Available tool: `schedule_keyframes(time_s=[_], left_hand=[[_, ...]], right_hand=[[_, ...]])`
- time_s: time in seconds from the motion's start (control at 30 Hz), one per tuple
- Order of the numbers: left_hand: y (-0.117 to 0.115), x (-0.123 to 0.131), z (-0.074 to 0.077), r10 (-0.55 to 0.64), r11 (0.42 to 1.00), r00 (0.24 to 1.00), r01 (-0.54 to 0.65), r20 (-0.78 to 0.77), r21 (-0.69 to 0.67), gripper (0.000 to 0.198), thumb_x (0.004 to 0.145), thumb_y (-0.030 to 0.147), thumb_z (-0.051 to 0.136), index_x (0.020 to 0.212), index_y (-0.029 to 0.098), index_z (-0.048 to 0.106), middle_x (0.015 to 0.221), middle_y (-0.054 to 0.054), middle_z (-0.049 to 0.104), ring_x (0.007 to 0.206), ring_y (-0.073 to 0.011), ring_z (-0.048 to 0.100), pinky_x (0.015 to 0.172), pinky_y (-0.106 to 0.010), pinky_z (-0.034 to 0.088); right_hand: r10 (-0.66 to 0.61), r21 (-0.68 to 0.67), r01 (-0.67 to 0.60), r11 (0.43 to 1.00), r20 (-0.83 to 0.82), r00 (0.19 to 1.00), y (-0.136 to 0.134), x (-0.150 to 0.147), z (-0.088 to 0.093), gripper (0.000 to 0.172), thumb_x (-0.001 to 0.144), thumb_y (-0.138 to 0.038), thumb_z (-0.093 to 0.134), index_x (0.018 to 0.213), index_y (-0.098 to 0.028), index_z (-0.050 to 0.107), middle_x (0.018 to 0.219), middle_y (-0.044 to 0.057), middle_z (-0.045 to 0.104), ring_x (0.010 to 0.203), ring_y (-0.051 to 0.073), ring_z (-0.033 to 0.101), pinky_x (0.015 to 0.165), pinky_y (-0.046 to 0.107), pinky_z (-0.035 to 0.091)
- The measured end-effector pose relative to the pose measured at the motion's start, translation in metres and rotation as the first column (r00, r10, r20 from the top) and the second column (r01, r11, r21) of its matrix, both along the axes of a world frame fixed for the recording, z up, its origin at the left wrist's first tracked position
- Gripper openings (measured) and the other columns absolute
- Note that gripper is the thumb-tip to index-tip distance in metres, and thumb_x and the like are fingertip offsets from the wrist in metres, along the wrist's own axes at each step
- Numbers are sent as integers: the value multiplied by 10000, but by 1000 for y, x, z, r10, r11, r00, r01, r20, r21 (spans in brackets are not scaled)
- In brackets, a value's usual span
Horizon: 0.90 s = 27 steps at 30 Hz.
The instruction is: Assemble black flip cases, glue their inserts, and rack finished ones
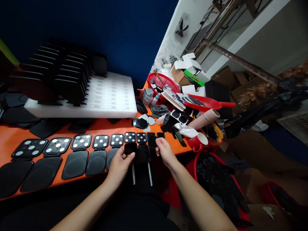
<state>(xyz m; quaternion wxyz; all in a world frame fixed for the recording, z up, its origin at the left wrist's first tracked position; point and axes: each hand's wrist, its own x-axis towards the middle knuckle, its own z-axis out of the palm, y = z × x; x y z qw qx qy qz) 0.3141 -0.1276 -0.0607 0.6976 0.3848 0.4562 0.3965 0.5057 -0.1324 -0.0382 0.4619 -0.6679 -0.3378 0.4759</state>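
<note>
In the head view, my left hand (121, 166) pinches a small black square plate (130, 148) between thumb and fingers. My right hand (165, 150) is closed at the edge of a dark flat panel (152, 148); its fingertips are partly hidden. Between the hands lies a black hinged piece (142, 153) at the table edge. Two metal rods (150, 175) stick out below it towards me. To the left runs a row of opened black hinged pieces, their upper halves (57, 145) dotted with white discs and their lower halves (74, 164) plain.
Black plates (73, 75) stand upright in a white foam block (113, 96) at the back left. On the orange table (96, 126), a red basket (166, 80), a red scoop (204, 102), a cardboard tube (204, 118) and a red mug (198, 141) crowd the right. A red bin (196, 163) stands below.
</note>
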Motion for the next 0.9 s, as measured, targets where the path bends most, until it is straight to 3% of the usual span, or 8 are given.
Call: schedule_keyframes(time_s=[0.1, 0.17, 0.27, 0.33, 0.4, 0.57, 0.73, 0.9], left_hand=[[2, -1, 3, -153, 947, 944, 225, -293, 228, 296, 744, 390, 601, 972, 201, 597, 868, -38, 695, 792, -231, 652, 715, -335, 488], [3, 1, 6, -220, 841, 846, 416, -485, 346, 247, 793, 357, 541, 992, 227, 607, 887, -34, 696, 811, -236, 643, 713, -333, 473], [8, 10, 10, -244, 628, 711, 634, -660, 451, 206, 838, 292, 475, 1000, 243, 593, 911, -29, 689, 851, -224, 631, 720, -318, 466], [12, 16, 11, -241, 502, 650, 719, -721, 480, 190, 853, 264, 452, 986, 238, 585, 900, -30, 680, 860, -213, 622, 740, -314, 471], [15, 21, 9, -235, 435, 626, 751, -743, 496, 178, 856, 245, 450, 977, 232, 580, 909, -31, 674, 877, -202, 616, 828, -340, 460], [20, 29, 2, -253, 372, 609, 779, -752, 505, 167, 847, 205, 463, 971, 236, 572, 960, -18, 664, 921, -175, 608, 1026, -400, 337], [22, 31, -6, -239, 388, 584, 790, -776, 475, 218, 852, 219, 457, 1048, 226, 551, 1022, -44, 658, 969, -196, 605, 1047, -429, 322], [23, 31, -9, -236, 394, 569, 797, -788, 458, 238, 854, 241, 459, 1076, 223, 543, 1060, -46, 652, 1009, -198, 595, 1069, -414, 306]], right_hand=[[-5, 28, 6, 1000, -42, 999, 18, 19, 14, 376, 695, -530, 615, 731, -209, 422, 508, -70, 484, 428, 77, 428, 425, 200, 351], [9, 53, -6, 999, -52, 999, 30, 29, 24, 373, 662, -477, 669, 740, -206, 426, 562, -58, 536, 478, 78, 484, 489, 205, 396], [55, 87, -50, 995, -57, 997, 42, 37, 32, 341, 650, -417, 693, 763, -202, 454, 576, -57, 553, 505, 78, 505, 521, 205, 402], [85, 102, -80, 992, -42, 996, 46, 38, 30, 305, 675, -415, 671, 754, -198, 471, 560, -64, 531, 496, 75, 491, 508, 198, 385], [105, 103, -102, 989, -21, 994, 49, 38, 24, 289, 688, -418, 659, 732, -190, 487, 558, -66, 513, 495, 70, 481, 505, 194, 373], [177, 70, -177, 982, 9, 984, 54, 32, 6, 291, 669, -403, 681, 702, -175, 503, 571, -56, 527, 516, 75, 488, 535, 207, 379], [374, -9, -376, 926, 127, 919, 58, 22, -11, 276, 723, -430, 602, 717, -176, 493, 593, -47, 523, 534, 89, 497, 547, 221, 395], [470, -53, -469, 882, 194, 861, 60, 15, -26, 240, 760, -404, 567, 736, -176, 495, 631, -35, 530, 574, 107, 518, 563, 233, 408]])
